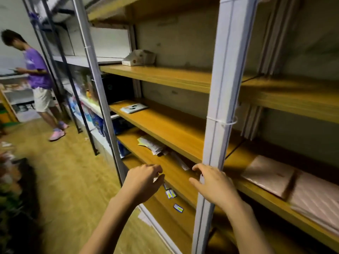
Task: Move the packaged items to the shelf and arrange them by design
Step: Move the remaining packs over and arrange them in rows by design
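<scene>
Both my hands reach toward a wooden shelf board (176,173) in a grey metal rack. My left hand (145,180) has its fingers bent together; a pale sliver shows at the fingertips, and I cannot tell whether it is held. My right hand (212,186) is spread open beside the grey upright post (225,99), holding nothing. Small blue and yellow packets (171,193) lie on the board below my hands, one more packet (178,208) nearer me. A loose pile of pale packets (152,143) lies further back. A flat light-blue packet (134,108) lies one board higher.
Pink padded envelopes (269,175) lie on the shelf to the right. A white carton (137,57) stands on an upper board. A person in a purple shirt (36,70) stands in the aisle at the left. A blurred dark heap (20,189) lies on the floor at my left.
</scene>
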A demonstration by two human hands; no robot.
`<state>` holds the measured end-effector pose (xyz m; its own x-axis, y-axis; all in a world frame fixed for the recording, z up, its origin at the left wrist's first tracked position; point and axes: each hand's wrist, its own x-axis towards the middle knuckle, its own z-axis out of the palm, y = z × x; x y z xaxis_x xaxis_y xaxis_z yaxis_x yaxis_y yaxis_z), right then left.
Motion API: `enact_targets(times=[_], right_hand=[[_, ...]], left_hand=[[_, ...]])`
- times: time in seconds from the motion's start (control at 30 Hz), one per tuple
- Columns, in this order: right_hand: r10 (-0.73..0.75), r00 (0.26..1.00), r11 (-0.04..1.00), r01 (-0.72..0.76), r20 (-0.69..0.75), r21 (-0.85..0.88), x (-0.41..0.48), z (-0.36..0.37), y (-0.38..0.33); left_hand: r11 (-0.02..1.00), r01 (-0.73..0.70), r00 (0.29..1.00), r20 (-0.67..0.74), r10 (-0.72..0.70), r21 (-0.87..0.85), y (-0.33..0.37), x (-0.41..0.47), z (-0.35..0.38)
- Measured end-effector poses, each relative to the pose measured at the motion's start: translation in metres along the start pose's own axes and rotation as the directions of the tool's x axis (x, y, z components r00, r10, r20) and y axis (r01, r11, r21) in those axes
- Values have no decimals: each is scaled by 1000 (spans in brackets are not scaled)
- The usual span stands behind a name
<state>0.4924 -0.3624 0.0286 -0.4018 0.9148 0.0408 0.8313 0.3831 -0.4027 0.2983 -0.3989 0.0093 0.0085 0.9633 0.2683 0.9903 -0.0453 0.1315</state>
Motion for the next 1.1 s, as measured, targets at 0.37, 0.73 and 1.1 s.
enact_targets(times=[0.37, 0.73, 1.1], right_hand=[[-68, 996, 997, 69, 55, -29, 100, 45, -100], [-78, 995, 994, 82, 56, -71, 259, 93, -157], [23, 997, 997, -18, 68, -76, 411, 124, -203]], left_hand=[[997, 83, 996, -33, -83, 2, -133, 16, -16], [995, 102, 995, -12, -101, 13, -270, 120, 5], [996, 81, 997, 11, -81, -28, -381, 229, 18]])
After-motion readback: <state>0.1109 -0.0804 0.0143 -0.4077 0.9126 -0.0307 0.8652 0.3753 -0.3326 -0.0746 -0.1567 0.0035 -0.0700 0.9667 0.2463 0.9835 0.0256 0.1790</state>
